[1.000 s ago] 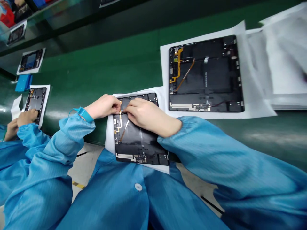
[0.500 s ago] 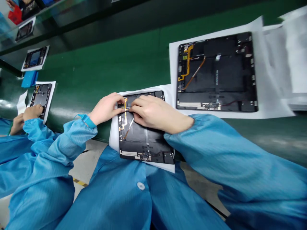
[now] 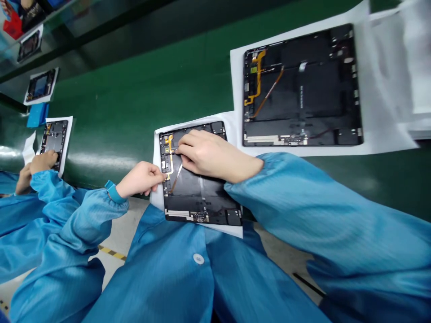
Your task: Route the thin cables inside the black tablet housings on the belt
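An opened black tablet (image 3: 198, 197) lies on a white sheet (image 3: 156, 143) at the near edge of the green belt, its orange flex cable (image 3: 170, 154) showing at the upper left. My right hand (image 3: 208, 154) rests on the tablet's upper part, fingertips pressed together on a thin wire beside the cable. My left hand (image 3: 141, 179) sits at the tablet's left edge, fingers curled and pinching the frame near the cable's lower end.
A second opened tablet (image 3: 301, 87) lies on a white sheet further up the green belt (image 3: 134, 98). White sheets (image 3: 404, 67) are stacked at the right. At the left a co-worker's hands (image 3: 38, 163) rest on another tablet (image 3: 54, 139); more units lie beyond.
My left hand has slid down from the tablet's top left corner to its left edge. My right hand stays on the wire near the cable. The view has shifted slightly.
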`<state>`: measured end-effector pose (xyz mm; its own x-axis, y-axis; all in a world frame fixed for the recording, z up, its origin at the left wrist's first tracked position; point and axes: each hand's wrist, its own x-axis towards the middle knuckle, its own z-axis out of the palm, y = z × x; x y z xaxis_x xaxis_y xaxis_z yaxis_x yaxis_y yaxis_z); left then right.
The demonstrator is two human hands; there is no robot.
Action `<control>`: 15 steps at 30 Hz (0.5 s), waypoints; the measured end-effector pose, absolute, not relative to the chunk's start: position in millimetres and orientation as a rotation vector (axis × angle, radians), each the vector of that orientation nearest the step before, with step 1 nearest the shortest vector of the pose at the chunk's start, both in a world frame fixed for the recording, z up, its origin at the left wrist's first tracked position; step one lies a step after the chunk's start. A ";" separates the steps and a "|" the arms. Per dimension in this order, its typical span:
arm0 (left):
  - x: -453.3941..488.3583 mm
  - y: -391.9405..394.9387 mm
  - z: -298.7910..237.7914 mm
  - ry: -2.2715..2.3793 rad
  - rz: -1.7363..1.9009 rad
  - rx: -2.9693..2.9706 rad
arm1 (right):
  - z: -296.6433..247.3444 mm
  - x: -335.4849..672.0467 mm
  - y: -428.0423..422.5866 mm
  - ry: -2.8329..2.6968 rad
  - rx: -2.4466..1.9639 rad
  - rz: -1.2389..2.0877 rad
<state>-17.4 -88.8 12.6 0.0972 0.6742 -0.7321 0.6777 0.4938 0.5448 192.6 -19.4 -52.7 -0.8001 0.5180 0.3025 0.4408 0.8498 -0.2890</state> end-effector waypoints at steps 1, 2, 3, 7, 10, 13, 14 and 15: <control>-16.8 -87.0 13.0 1.597 -0.005 1.184 | -52.5 192.4 -19.5 -2.654 -0.717 0.287; -16.6 -85.5 13.6 1.593 -0.009 1.176 | -52.2 192.2 -19.6 -2.654 -0.721 0.280; -16.9 -84.2 14.2 1.586 -0.012 1.166 | -51.8 192.0 -19.7 -2.654 -0.725 0.272; -20.9 -82.1 14.5 1.517 -0.010 1.101 | -49.8 191.2 -19.8 -2.656 -0.729 0.287; -24.4 -81.5 13.0 1.506 0.011 1.078 | -49.0 190.9 -19.8 -2.637 -0.732 0.338; -26.6 -80.1 12.9 1.473 0.010 1.063 | -49.2 190.8 -20.0 -2.633 -0.738 0.325; -26.8 -79.7 13.2 1.456 0.005 1.053 | -49.2 190.8 -20.0 -2.640 -0.740 0.307; -26.6 -79.3 13.6 1.445 0.002 1.045 | -49.2 190.8 -20.1 -2.648 -0.742 0.291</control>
